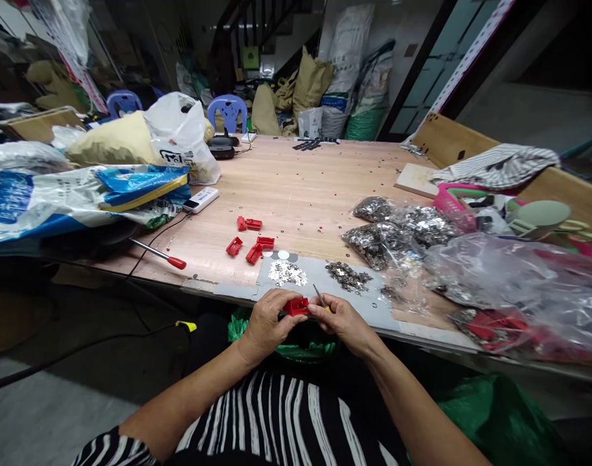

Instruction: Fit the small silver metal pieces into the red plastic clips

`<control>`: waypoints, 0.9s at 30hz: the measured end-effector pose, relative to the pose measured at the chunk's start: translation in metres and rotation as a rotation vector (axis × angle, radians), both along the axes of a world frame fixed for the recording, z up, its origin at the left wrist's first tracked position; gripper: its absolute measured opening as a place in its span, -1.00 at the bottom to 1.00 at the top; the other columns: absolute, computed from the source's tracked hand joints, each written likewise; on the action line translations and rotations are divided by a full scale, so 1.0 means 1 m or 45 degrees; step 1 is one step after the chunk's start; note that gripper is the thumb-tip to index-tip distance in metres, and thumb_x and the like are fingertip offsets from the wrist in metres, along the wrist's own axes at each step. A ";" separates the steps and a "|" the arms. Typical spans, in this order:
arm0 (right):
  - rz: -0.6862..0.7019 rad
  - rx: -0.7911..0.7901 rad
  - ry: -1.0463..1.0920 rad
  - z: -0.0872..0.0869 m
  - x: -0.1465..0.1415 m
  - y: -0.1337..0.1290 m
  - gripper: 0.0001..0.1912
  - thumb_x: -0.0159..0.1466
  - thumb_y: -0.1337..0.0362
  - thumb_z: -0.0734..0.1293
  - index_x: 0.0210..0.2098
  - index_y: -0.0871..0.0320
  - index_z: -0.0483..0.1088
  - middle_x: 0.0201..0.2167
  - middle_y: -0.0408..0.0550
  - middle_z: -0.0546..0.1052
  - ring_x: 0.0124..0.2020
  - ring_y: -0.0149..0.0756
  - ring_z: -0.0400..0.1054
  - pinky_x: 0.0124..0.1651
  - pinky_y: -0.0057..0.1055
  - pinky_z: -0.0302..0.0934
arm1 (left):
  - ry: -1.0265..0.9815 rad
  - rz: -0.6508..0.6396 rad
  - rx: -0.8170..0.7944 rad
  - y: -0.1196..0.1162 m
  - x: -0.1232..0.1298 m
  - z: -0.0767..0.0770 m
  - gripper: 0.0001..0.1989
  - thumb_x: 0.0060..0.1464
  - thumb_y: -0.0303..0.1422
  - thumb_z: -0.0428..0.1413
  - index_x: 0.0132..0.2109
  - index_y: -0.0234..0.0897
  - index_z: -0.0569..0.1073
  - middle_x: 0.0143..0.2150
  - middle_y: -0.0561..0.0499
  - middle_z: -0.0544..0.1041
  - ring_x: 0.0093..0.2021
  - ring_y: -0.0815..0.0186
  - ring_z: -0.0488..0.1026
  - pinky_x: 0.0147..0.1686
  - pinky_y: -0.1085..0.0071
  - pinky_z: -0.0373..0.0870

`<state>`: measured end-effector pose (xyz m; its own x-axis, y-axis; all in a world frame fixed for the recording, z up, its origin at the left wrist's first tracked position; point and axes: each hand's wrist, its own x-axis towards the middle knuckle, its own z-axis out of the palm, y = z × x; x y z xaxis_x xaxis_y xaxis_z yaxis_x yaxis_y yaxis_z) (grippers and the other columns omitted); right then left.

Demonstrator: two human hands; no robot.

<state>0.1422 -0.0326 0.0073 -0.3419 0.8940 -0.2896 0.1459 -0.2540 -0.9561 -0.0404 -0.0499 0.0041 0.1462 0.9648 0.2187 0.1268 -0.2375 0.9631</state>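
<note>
My left hand (269, 318) is closed around a small red plastic housing (297, 306), just in front of the table edge. My right hand (341, 320) touches the housing's right end with its fingertips. Between those fingers sits a thin metal-tipped tool with a yellow handle (328, 309), its tip pointing up and to the left; its exact kind is unclear. Beyond the hands, a pile of small bright metal pieces (287, 273) and a pile of darker metal pieces (348, 277) lie on a grey sheet (315, 285). Several more red housings (254, 253) rest to the left.
A red-handled rod (175, 262) lies near the front edge at left, below a white device (201, 200) with a cable. Clear bags of metal parts (388, 243) and a pink basket (454, 206) crowd the right. A green bag (306, 351) hangs below my hands.
</note>
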 end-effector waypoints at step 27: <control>0.058 -0.109 0.279 -0.007 -0.002 -0.015 -0.59 0.10 0.03 0.43 -0.22 0.11 0.25 -0.52 -0.29 0.21 -0.58 -0.55 -0.02 -0.53 -0.52 -0.15 | 0.247 -0.047 0.396 -0.012 -0.004 -0.010 -0.75 0.02 -0.37 0.23 -0.11 -0.27 0.48 -0.21 -0.07 0.58 -0.20 0.25 0.49 -0.16 0.35 0.40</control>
